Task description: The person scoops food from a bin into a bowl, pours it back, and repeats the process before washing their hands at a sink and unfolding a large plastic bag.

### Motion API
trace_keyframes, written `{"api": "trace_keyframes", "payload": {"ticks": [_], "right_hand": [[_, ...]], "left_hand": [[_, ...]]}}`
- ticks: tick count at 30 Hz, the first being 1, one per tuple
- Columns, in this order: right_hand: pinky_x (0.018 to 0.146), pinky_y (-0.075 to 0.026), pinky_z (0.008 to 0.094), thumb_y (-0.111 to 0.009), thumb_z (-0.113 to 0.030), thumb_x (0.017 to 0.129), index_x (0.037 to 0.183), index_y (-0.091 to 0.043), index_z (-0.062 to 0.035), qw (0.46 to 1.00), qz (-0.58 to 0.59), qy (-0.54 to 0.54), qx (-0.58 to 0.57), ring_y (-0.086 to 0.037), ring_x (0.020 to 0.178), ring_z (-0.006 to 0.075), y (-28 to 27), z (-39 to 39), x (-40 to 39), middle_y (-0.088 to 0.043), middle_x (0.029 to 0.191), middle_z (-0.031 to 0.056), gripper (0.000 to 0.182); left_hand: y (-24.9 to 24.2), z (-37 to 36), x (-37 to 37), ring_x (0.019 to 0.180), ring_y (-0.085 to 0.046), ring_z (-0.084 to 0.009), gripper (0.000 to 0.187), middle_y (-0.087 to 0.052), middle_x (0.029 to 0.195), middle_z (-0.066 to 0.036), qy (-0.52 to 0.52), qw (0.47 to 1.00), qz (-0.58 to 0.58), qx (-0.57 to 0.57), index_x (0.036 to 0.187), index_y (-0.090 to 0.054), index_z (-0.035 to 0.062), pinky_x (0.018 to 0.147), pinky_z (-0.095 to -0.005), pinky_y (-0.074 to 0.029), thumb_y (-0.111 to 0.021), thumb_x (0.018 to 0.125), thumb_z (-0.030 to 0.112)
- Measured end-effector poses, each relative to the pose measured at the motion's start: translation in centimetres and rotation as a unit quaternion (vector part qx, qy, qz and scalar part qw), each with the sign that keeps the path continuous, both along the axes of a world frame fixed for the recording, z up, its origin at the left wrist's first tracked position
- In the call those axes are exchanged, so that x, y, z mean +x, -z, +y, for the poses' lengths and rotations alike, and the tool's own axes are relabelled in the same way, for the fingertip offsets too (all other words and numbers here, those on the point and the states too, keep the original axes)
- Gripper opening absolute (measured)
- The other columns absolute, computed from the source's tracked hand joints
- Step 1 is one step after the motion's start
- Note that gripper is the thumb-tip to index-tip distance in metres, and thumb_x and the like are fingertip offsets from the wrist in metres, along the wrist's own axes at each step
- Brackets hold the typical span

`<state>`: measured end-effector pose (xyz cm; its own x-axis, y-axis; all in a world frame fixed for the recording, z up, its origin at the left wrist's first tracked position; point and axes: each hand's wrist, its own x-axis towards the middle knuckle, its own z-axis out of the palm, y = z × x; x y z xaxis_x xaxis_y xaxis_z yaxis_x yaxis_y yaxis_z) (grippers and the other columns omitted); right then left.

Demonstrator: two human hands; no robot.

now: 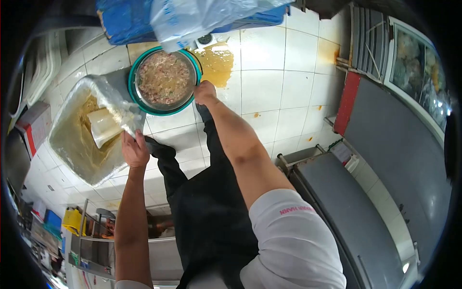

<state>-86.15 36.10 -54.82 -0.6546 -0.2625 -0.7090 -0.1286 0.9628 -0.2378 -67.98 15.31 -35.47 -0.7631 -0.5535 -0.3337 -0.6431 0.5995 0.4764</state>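
A round green bucket [132, 89] stands on the tiles with a metal bowl [193, 89] set inside it. Minced, pinkish-brown food [163, 78] in wet liquid fills the bowl. My right hand [206, 93] is closed at the bucket's right rim; exactly which rim the fingers hold is partly hidden. On the left, a bin lined with a clear plastic bag [65, 144] holds yellowish powder [86, 108] and a whitish plastic jug [103, 126] lying on its side. My left hand [135, 149] grips the bag-covered rim at the bin's right corner.
Yellowish liquid [216, 62] is spilled on the white tiled floor [262, 50] right of the bucket. Behind it stands a blue crate [127, 21] under a clear plastic bag [187, 21]. Grey cabinets [346, 207] line the right side. My shoes [161, 148] are close to the bin and bucket.
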Motion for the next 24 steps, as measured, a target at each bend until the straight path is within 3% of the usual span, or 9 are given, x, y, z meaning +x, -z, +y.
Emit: {"api": "trace_keyframes", "payload": {"ticks": [2, 3, 6, 10, 13, 16, 19, 23, 24], "right_hand": [[0.081, -0.051, 0.0356, -0.053, -0.024, 0.083, 0.087, -0.069, -0.0068, 0.983, -0.115, 0.14, 0.008, -0.063, 0.098, 0.0274, -0.8, -0.1, -1.0, -0.067, 0.095, 0.0141, 0.024], [0.081, -0.051, 0.0377, -0.053, -0.024, 0.083, 0.087, -0.069, -0.0063, 0.985, -0.025, 0.169, 0.005, -0.063, 0.097, 0.0293, -3.8, -0.8, -1.1, -0.067, 0.094, 0.0155, 0.025], [0.08, -0.051, 0.0405, -0.05, -0.04, 0.089, 0.083, -0.068, 0.0007, 0.999, -0.012, -0.005, -0.037, -0.064, 0.092, 0.0342, -4.5, -0.8, -0.2, -0.067, 0.092, 0.0205, 0.045], [0.08, -0.05, 0.0428, -0.05, -0.038, 0.088, 0.083, -0.068, 0.0005, 0.961, -0.035, 0.272, -0.04, -0.062, 0.095, 0.0348, -4.7, -1.1, 0.1, -0.065, 0.094, 0.0226, 0.042], [0.08, -0.05, 0.0439, -0.051, -0.038, 0.087, 0.082, -0.068, 0.0012, 0.991, 0.011, 0.108, -0.082, -0.063, 0.092, 0.036, 1.4, 0.0, 3.2, -0.065, 0.092, 0.0244, 0.043], [0.077, -0.05, 0.045, -0.052, -0.037, 0.087, 0.079, -0.067, 0.0014, 0.957, -0.021, 0.283, -0.063, -0.063, 0.086, 0.0375, -3.3, -0.6, 0.7, -0.065, 0.086, 0.0247, 0.042], [0.074, -0.051, 0.0458, -0.053, -0.037, 0.086, 0.076, -0.066, 0.0014, 0.977, 0.038, 0.189, -0.087, -0.064, 0.082, 0.0389, -1.0, -1.3, 2.4, -0.065, 0.082, 0.0243, 0.041], [0.075, -0.051, 0.0445, -0.051, -0.037, 0.087, 0.072, -0.066, 0.0014, 0.946, 0.022, 0.312, -0.085, -0.064, 0.081, 0.039, -2.9, -1.2, 0.6, -0.064, 0.077, 0.0241, 0.044], [0.074, -0.051, 0.0443, -0.052, -0.036, 0.087, 0.072, -0.065, 0.001, 0.965, 0.035, 0.241, -0.096, -0.064, 0.081, 0.0387, -3.1, -1.1, 0.6, -0.064, 0.076, 0.0239, 0.043]], "left_hand": [[-0.2, -0.1, -0.2, 0.089, -0.049, -0.0493, 0.037, -0.051, 0.098, -0.03, 0.005, 1.0, -0.001, -0.011, 0.106, -0.051, -0.0083, 0.077, -0.0503, -0.039, -0.044, 0.093, 0.026], [-0.2, 0.0, -0.2, 0.09, -0.049, -0.0488, 0.039, -0.051, 0.099, -0.03, 0.007, 1.0, 0.0, -0.018, 0.106, -0.051, -0.0076, 0.077, -0.0498, -0.039, -0.042, 0.094, 0.028], [0.4, 0.4, 0.4, 0.095, -0.049, -0.0487, 0.045, -0.051, 0.104, -0.031, 0.002, 0.999, -0.024, -0.021, 0.111, -0.05, -0.0083, 0.081, -0.0495, -0.038, -0.04, 0.095, 0.033], [0.1, 0.3, 0.0, 0.096, -0.048, -0.0487, 0.048, -0.051, 0.105, -0.03, -0.002, 1.0, -0.015, -0.015, 0.112, -0.049, -0.0096, 0.084, -0.0496, -0.037, -0.041, 0.095, 0.035], [1.6, 0.0, 1.4, 0.1, -0.047, -0.048, 0.049, -0.051, 0.11, -0.03, 0.0, 0.999, -0.036, -0.035, 0.115, -0.049, -0.0089, 0.086, -0.0488, -0.037, -0.04, 0.095, 0.035], [0.3, 0.4, 0.1, 0.103, -0.047, -0.0477, 0.049, -0.051, 0.112, -0.03, -0.006, 0.999, -0.039, -0.001, 0.118, -0.048, -0.0086, 0.088, -0.0483, -0.037, -0.04, 0.095, 0.034], [0.0, 0.5, -0.1, 0.103, -0.048, -0.048, 0.049, -0.051, 0.112, -0.03, -0.003, 0.999, -0.047, -0.007, 0.119, -0.047, -0.0086, 0.088, -0.0481, -0.037, -0.041, 0.094, 0.033], [-0.1, 0.6, -0.2, 0.1, -0.049, -0.0484, 0.045, -0.052, 0.11, -0.031, 0.008, 0.999, -0.032, -0.017, 0.116, -0.049, -0.0087, 0.086, -0.0487, -0.038, -0.042, 0.093, 0.029], [0.1, 0.6, 0.0, 0.099, -0.049, -0.0485, 0.043, -0.052, 0.109, -0.031, 0.009, 0.999, -0.027, -0.017, 0.115, -0.049, -0.0087, 0.085, -0.0489, -0.039, -0.042, 0.093, 0.028]]}}
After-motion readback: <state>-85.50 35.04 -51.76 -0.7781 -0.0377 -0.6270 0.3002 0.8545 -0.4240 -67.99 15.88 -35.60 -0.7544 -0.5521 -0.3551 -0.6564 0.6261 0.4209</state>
